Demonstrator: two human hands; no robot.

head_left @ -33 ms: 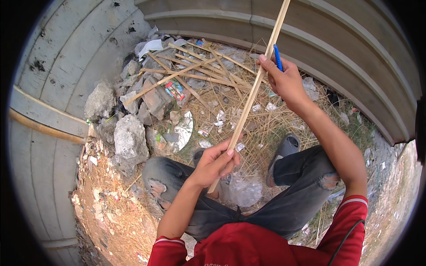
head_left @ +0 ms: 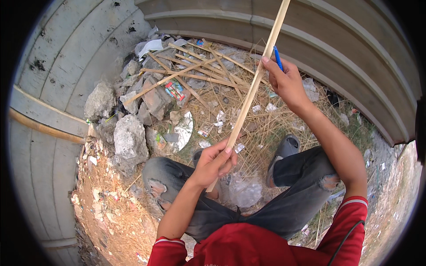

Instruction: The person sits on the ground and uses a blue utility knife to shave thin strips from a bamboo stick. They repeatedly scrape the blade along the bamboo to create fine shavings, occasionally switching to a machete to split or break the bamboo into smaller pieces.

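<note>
A long pale strip of split bamboo or wood (head_left: 247, 102) slants across the view, from above my lap up past the top edge. My left hand (head_left: 212, 165) is closed round its lower part, thumb on top, with a short end sticking out below. Farther up, my right hand (head_left: 284, 80) pinches the strip between thumb and fingers. A slim blue thing (head_left: 278, 57), like a pen or tool handle, also sits in the right hand and points upward. Most of it is hidden by the fingers, so its kind is unclear.
Several similar strips (head_left: 195, 66) lie crossed in a pile ahead. Rough rocks (head_left: 131, 137) and a broken white piece (head_left: 184, 131) are at the left. Corrugated metal sheets (head_left: 213, 26) stand ahead and at the left. A clear plastic bag (head_left: 245, 190) lies between my feet.
The strip's lower end and my left hand have shifted very slightly left and up. The blue thing's tip is a touch lower. Both grips are the same.
</note>
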